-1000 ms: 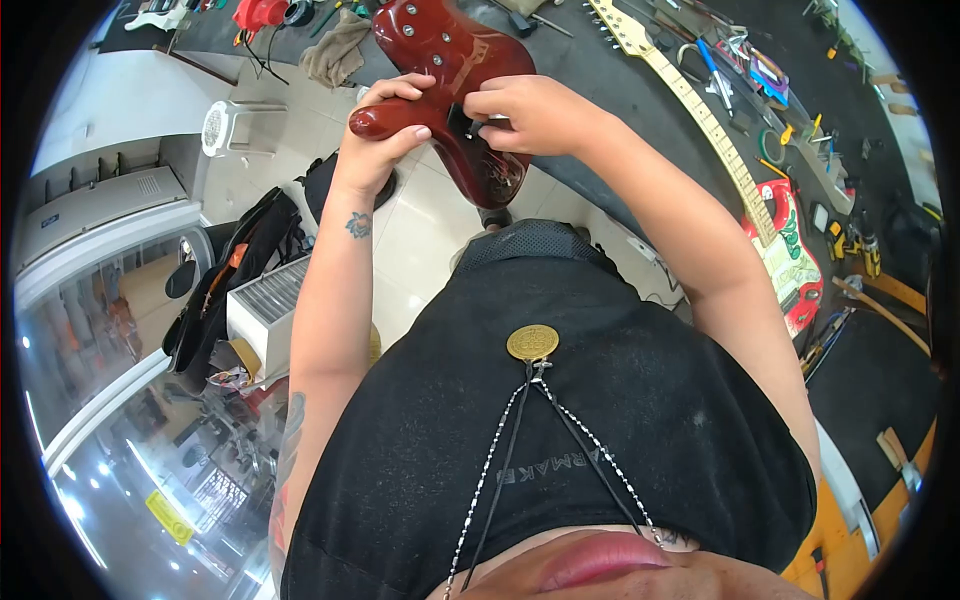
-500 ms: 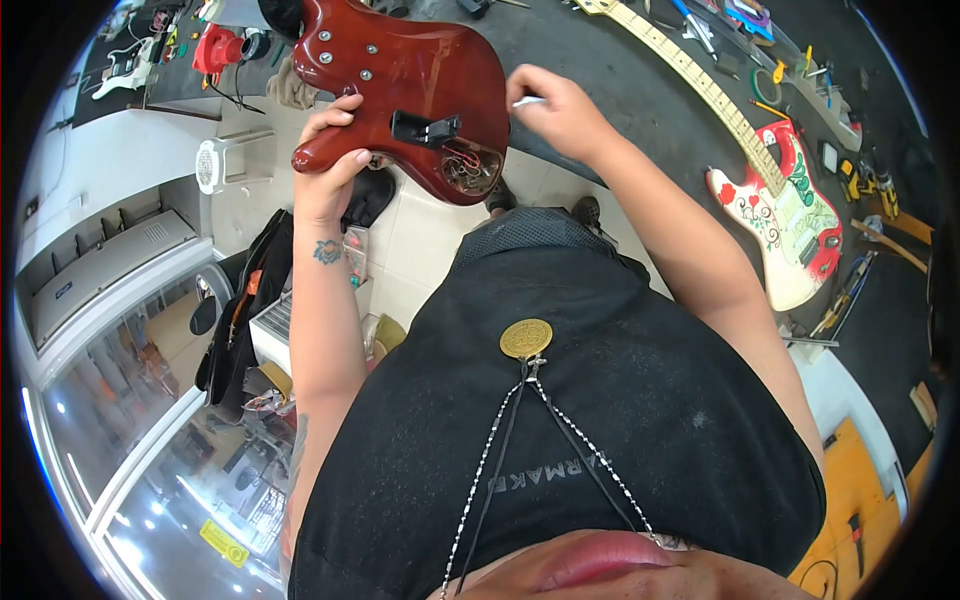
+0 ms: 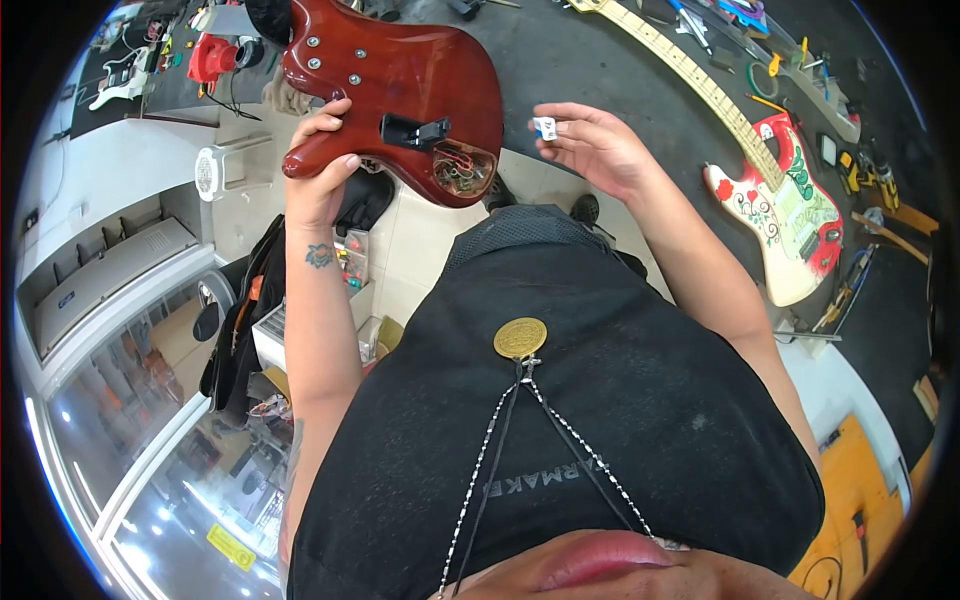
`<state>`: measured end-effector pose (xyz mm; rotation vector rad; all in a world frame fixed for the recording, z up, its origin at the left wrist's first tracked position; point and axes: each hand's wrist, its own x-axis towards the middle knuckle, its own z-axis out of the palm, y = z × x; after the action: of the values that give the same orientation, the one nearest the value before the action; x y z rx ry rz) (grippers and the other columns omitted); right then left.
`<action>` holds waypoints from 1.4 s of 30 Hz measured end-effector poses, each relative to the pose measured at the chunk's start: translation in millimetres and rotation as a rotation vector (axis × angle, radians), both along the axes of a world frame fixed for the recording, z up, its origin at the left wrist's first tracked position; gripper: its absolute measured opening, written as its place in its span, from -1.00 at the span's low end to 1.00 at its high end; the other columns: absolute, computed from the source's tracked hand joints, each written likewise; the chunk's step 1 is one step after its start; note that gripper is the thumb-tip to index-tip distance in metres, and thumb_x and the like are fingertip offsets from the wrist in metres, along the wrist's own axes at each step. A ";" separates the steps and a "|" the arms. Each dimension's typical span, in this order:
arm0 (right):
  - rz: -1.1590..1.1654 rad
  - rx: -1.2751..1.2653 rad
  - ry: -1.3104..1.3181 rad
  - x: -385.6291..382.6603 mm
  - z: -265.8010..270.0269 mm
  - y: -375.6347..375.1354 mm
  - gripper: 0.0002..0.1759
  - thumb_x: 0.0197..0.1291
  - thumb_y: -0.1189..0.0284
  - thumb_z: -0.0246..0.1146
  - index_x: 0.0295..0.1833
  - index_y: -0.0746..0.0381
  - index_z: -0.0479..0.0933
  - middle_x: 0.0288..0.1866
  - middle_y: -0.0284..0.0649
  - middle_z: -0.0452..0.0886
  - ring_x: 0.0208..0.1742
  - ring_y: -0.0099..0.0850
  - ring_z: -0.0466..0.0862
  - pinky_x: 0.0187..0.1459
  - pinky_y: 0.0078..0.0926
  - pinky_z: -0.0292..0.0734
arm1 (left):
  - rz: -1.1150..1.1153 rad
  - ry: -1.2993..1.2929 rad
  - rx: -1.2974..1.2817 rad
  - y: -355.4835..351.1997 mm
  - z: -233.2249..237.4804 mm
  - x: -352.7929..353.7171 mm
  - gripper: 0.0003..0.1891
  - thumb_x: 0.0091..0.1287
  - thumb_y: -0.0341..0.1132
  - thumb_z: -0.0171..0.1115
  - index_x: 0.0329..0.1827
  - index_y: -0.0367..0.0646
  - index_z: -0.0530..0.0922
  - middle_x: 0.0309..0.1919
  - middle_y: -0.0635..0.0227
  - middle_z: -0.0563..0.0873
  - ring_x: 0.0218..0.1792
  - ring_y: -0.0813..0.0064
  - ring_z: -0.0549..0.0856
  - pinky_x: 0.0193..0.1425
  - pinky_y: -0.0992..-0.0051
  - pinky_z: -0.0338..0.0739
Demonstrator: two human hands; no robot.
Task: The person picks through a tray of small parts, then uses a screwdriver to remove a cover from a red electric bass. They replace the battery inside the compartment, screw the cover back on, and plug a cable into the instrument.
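Observation:
My left hand (image 3: 322,160) grips the lower horn of a glossy red-brown electric guitar body (image 3: 440,85), which lies back side up at the table's near edge. A black battery compartment (image 3: 405,131) in its back has its holder flipped up. Beside that, an uncovered control cavity (image 3: 466,172) shows red wires and electronics. To the right of the body, my right hand (image 3: 605,155) pinches a small white block with a blue part (image 3: 545,128) between thumb and fingers, apart from the guitar.
A dark work table (image 3: 560,60) runs across the far side. On its right lie a painted red and cream guitar (image 3: 775,215), a yellow power drill (image 3: 887,185) and assorted tools. A red tool (image 3: 212,58) sits at left, above a white stool (image 3: 225,170).
My right hand has moved right, away from the guitar's edge, and turned so the small white block shows more. The guitar and my left hand appear slightly farther left.

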<state>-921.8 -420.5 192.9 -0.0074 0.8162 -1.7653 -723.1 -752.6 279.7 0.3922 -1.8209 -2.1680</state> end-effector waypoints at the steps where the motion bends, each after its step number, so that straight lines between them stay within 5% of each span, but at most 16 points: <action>1: -0.005 0.001 -0.001 0.4 5.8 -3.5 -0.56 0.47 0.50 0.22 0.38 0.44 0.49 0.17 -0.03 0.71 0.09 -0.31 0.72 0.21 -0.34 0.66 | -0.005 -0.001 0.001 -0.7 -0.6 0.9 -0.45 0.06 -0.67 0.49 0.15 -0.13 0.58 0.44 0.11 0.52 0.43 0.22 0.53 0.53 0.18 0.46; 28: 0.037 -0.116 0.043 8.6 33.7 -37.6 -0.54 0.42 0.45 0.36 0.35 0.38 0.53 0.13 -0.10 0.73 0.09 -0.34 0.76 0.25 -0.34 0.69 | 0.004 -0.031 0.000 -8.9 -2.5 8.1 -0.44 0.02 -0.66 0.53 0.13 -0.11 0.59 0.44 0.14 0.53 0.43 0.22 0.55 0.50 0.17 0.52; 42: 0.026 0.058 0.001 23.0 17.2 -8.9 -0.59 0.37 0.45 0.39 0.27 0.33 0.59 0.14 -0.17 0.73 0.06 -0.35 0.74 0.17 -0.34 0.66 | 0.025 0.046 0.137 -43.8 -43.6 38.7 -0.38 -0.03 -0.67 0.55 0.13 0.03 0.63 0.50 0.27 0.49 0.53 0.04 0.42 0.60 -0.09 0.34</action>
<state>-898.8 -429.4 210.1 0.0196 0.8638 -1.7168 -684.4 -796.5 236.1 0.3888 -1.6401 -2.2725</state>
